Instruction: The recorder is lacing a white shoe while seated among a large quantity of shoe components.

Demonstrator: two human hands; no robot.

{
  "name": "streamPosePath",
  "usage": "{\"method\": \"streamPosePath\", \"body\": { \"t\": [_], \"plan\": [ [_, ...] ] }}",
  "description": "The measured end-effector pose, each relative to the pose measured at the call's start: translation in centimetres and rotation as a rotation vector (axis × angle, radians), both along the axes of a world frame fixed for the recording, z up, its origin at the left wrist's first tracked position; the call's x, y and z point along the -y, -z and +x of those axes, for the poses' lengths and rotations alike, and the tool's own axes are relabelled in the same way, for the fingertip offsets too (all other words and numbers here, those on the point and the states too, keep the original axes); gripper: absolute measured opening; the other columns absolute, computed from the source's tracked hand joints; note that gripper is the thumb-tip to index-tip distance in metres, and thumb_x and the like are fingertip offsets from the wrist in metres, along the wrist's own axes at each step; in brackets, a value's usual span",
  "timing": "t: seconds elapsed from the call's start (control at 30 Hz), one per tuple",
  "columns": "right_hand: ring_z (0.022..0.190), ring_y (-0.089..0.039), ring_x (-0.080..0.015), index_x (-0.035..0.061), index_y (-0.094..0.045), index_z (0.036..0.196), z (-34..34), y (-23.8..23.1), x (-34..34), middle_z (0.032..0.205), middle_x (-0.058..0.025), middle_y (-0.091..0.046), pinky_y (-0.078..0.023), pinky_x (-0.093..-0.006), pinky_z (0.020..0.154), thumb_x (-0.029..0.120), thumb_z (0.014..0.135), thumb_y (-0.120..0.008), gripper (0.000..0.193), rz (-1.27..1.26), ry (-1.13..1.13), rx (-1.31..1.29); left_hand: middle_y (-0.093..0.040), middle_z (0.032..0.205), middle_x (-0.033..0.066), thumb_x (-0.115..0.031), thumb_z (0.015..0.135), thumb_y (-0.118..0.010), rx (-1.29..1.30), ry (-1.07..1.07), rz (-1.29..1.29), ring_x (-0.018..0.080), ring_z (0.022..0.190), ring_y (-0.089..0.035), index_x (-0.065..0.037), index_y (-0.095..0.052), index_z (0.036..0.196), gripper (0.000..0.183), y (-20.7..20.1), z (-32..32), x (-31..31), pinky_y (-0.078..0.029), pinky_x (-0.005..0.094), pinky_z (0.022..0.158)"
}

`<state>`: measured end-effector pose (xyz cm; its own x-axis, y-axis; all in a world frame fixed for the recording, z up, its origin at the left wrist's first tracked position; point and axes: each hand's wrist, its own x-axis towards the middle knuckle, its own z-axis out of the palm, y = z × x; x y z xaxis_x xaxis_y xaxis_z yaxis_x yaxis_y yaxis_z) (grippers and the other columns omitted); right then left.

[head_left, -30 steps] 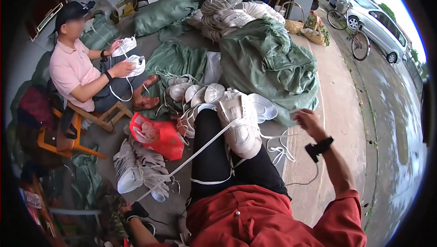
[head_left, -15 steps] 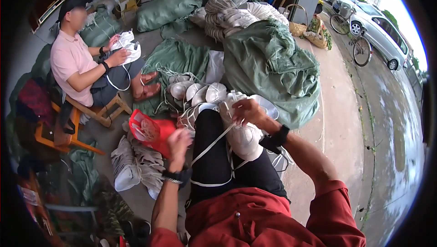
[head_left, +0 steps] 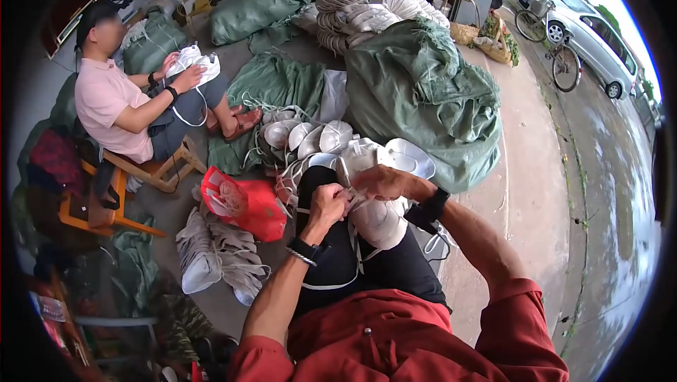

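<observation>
My left hand [head_left: 328, 206] and my right hand [head_left: 384, 182] meet over my lap. The fingers of both are closed on a thin white strap [head_left: 357, 202], though the exact grip is partly hidden. Under my right hand, a white cup-shaped cloth piece [head_left: 381, 225] rests on my thighs. Another white cloth piece [head_left: 363, 156] lies just beyond my knees. White strap also runs across my left thigh. Several similar white cup-shaped pieces [head_left: 335, 137] lie in a row on the floor past my knees.
Left of my legs are a red bag [head_left: 257, 209] and stacked white cloth bundles [head_left: 218, 251]. A large green sack [head_left: 423, 100] lies ahead, with bundled white pieces [head_left: 360, 19] behind. A seated co-worker [head_left: 116, 100] handles a white piece [head_left: 194, 65]; another person sits at the back.
My left hand has moved right and forward, from beside my left thigh to meet my right hand at the strap. The right hand has shifted slightly and lower.
</observation>
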<state>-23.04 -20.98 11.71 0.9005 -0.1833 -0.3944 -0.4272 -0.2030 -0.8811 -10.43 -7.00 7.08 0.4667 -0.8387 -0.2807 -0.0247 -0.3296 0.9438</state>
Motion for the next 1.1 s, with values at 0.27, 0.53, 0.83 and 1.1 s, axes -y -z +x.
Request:
{"method": "streamPosePath", "body": {
  "t": [0.27,0.53,0.83,1.1],
  "plan": [
    [0.048,-0.04,-0.0034,0.0083,-0.057,0.114,-1.8,1.8,0.3,0.062,0.0042,-0.049,-0.03,-0.0191,0.042,0.01,0.073,-0.052,0.041,0.172,-0.005,0.142,-0.056,0.058,0.0058,-0.012,0.083,-0.052,0.07,0.026,0.059,0.011,0.046,-0.053,0.001,-0.059,0.072,0.018,-0.2,-0.3,-0.2,-0.043,0.0226,0.039],
    [0.048,-0.04,-0.0038,0.0101,-0.056,0.118,-2.6,0.9,-0.1,0.057,0.0039,-0.046,-0.03,-0.0198,0.044,0.012,0.077,-0.053,0.041,0.194,0.041,0.14,-0.055,0.056,0.005,-0.009,0.08,-0.051,0.119,0.008,0.054,0.0106,0.044,-0.052,0.0,-0.057,0.071,0.015,-0.6,-0.8,0.0,-0.042,0.0228,0.038],
    [0.061,-0.061,-0.0189,0.0066,-0.055,0.117,-2.5,2.4,-2.3,0.069,-0.0143,-0.062,-0.047,-0.0293,0.06,0.005,0.078,-0.057,0.039,-0.379,0.061,0.474,-0.06,0.071,0.0198,-0.012,0.071,-0.053,0.893,-0.021,0.022,0.0389,0.071,-0.058,-0.002,-0.058,0.067,0.012,-1.6,-2.1,1.1,-0.046,0.0474,0.063],
    [0.059,-0.059,-0.0204,0.002,-0.056,0.112,-2.1,-1.1,-3.0,0.068,-0.0151,-0.061,-0.047,-0.0312,0.057,-0.001,0.074,-0.051,0.038,-0.374,0.031,0.29,-0.05,0.09,0.0158,-0.006,0.068,-0.062,1.147,0.087,-0.217,0.035,0.086,-0.051,-0.004,-0.051,0.095,0.029,-5.7,-1.2,0.1,-0.043,0.044,0.071]
  ]
}}
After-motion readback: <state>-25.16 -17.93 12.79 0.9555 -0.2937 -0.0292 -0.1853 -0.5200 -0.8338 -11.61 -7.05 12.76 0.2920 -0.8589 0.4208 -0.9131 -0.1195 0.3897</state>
